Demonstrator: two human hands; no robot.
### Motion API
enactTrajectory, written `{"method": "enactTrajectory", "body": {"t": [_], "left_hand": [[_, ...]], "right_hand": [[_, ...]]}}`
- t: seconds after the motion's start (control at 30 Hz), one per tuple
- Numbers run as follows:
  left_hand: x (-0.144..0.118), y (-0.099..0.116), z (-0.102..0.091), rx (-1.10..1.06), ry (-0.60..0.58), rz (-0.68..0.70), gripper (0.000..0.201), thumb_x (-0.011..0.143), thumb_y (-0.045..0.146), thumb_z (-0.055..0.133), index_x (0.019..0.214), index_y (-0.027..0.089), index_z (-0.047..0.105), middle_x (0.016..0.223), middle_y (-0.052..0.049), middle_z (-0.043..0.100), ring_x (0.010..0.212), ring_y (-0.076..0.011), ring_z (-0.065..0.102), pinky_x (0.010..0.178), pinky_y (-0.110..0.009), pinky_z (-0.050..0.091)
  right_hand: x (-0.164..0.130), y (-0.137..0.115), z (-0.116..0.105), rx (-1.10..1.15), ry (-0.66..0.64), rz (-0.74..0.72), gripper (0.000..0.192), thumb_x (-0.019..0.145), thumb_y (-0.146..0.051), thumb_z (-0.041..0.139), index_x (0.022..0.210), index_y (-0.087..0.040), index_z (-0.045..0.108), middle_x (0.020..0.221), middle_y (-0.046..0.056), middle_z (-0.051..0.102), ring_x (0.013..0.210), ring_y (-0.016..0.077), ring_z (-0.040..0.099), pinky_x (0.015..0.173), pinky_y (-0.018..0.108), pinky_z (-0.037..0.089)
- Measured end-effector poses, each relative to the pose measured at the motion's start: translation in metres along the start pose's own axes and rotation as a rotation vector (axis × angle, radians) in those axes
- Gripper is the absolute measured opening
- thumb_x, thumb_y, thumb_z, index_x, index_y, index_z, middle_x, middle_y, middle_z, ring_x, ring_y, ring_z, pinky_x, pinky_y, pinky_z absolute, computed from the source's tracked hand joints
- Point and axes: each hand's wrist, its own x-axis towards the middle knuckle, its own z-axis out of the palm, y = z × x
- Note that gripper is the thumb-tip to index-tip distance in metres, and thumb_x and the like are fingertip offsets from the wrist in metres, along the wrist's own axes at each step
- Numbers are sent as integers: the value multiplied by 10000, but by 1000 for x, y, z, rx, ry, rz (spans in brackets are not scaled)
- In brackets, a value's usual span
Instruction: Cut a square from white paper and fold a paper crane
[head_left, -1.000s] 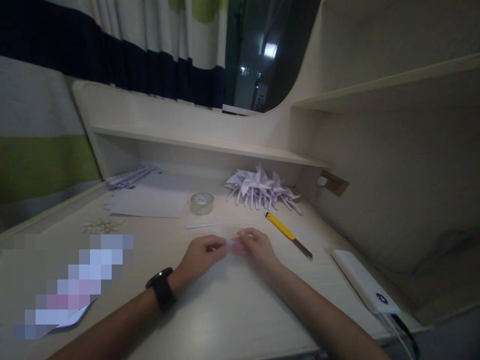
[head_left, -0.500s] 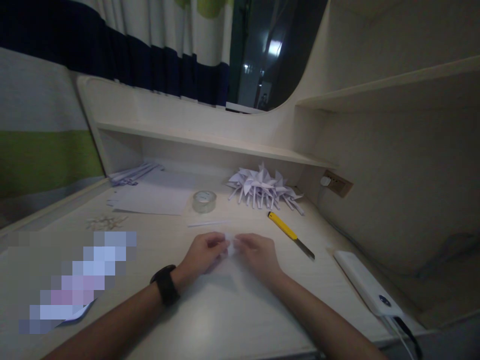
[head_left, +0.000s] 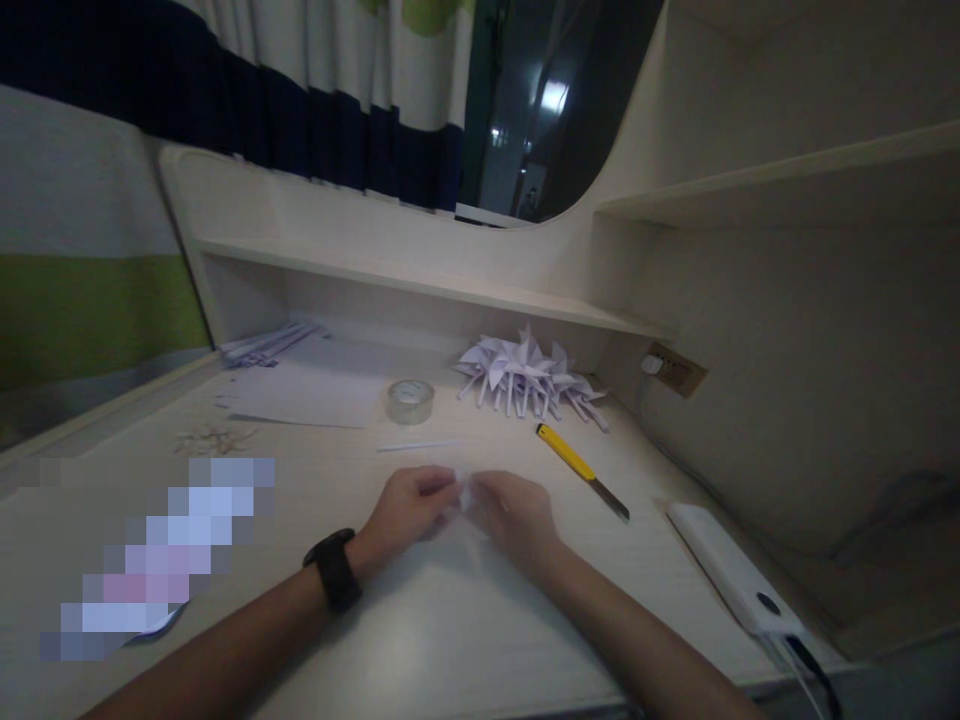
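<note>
Pinching a small white paper piece (head_left: 463,494) between both hands, low over the desk (head_left: 450,640) near its middle. Left hand (head_left: 411,505) and right hand (head_left: 514,512) both closed narrowly on it, fingertips meeting. Since a second ago the hands have drawn closer together and the paper shows less, so the fold looks tighter. Thin paper strip (head_left: 416,446) just beyond. Farther out: tape roll (head_left: 410,400), yellow utility knife (head_left: 581,470), pile of folded paper shapes (head_left: 525,378), paper sheets (head_left: 307,390), power bank (head_left: 735,580) at right.

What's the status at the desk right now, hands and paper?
Left hand and right hand pinch a small white paper piece between them. Paper low over the desk. Knife lies clear, right.
</note>
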Motion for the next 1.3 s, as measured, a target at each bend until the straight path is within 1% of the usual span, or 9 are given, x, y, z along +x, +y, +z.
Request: {"method": "enactTrajectory", "body": {"t": [0.2, 0.43, 0.6, 0.7, 0.83, 1.0, 1.1, 1.2, 1.3], "left_hand": [[-1, 6, -3, 158, 0, 44, 300, 780, 379, 528, 610, 147, 612, 524, 16, 522, 453, -110, 483, 421, -201, 350], [0, 4, -3, 194, 6, 72, 308, 786, 377, 521, 611, 144, 619, 559, -3, 555, 513, -129, 520, 461, -207, 379], [-2, 3, -2, 186, -15, 57, 334, 802, 396, 513, 596, 145, 591, 492, 32, 452, 443, -98, 428, 405, -189, 310], [-4, 3, -1, 144, -23, 39, 308, 812, 382, 513, 622, 147, 577, 486, 50, 415, 424, -84, 391, 397, -182, 287], [-6, 3, -1, 191, -22, 99, 289, 839, 355, 503, 656, 147, 585, 511, 43, 454, 451, -88, 413, 421, -184, 287], [-7, 0, -3, 353, 0, 249, 308, 883, 340, 473, 699, 153, 634, 577, 23, 547, 548, -115, 492, 511, -203, 333], [-7, -3, -3, 403, -14, 298, 283, 898, 312, 459, 768, 165, 663, 652, 11, 618, 623, -139, 550, 565, -216, 363], [-9, -4, -3, 429, -22, 340, 252, 896, 279, 462, 804, 169, 669, 694, 6, 649, 657, -152, 576, 594, -225, 380], [-12, -1, -3, 443, -34, 369, 253, 901, 250, 441, 849, 177, 678, 723, 2, 670, 664, -155, 591, 623, -236, 401]], "right_hand": [[0, 0, 0, -32, 17, -24, 170, 856, -158, 514, 938, -172, 662, 844, 74, 724, 762, 173, 682, 724, 260, 537], [-1, 1, 2, -63, -30, -23, 150, 829, -160, 542, 927, -180, 654, 823, 69, 718, 743, 175, 677, 705, 255, 530], [-2, 0, 1, -66, -29, -16, 160, 815, -156, 548, 943, -181, 640, 833, 73, 714, 753, 181, 672, 705, 265, 523], [-3, 0, 1, -77, -61, -18, 163, 808, -139, 545, 937, -181, 634, 820, 67, 707, 745, 178, 668, 701, 260, 516], [-2, 1, 3, -114, -128, -9, 157, 795, -116, 550, 912, -174, 635, 804, 66, 701, 736, 178, 663, 697, 254, 506], [-3, 0, 4, -126, -156, -29, 165, 809, -113, 517, 891, -172, 647, 799, 65, 703, 735, 183, 661, 701, 261, 496], [-2, -5, 3, -72, -130, 5, 163, 816, -130, 512, 858, -172, 663, 770, 57, 707, 687, 170, 659, 660, 244, 492], [0, -11, 0, 15, -65, 85, 162, 800, -129, 536, 832, -184, 685, 764, 41, 720, 669, 153, 663, 649, 218, 490], [2, -14, -4, 55, -71, 144, 182, 771, -100, 558, 801, -202, 706, 741, 20, 729, 649, 144, 669, 640, 203, 491]]}}
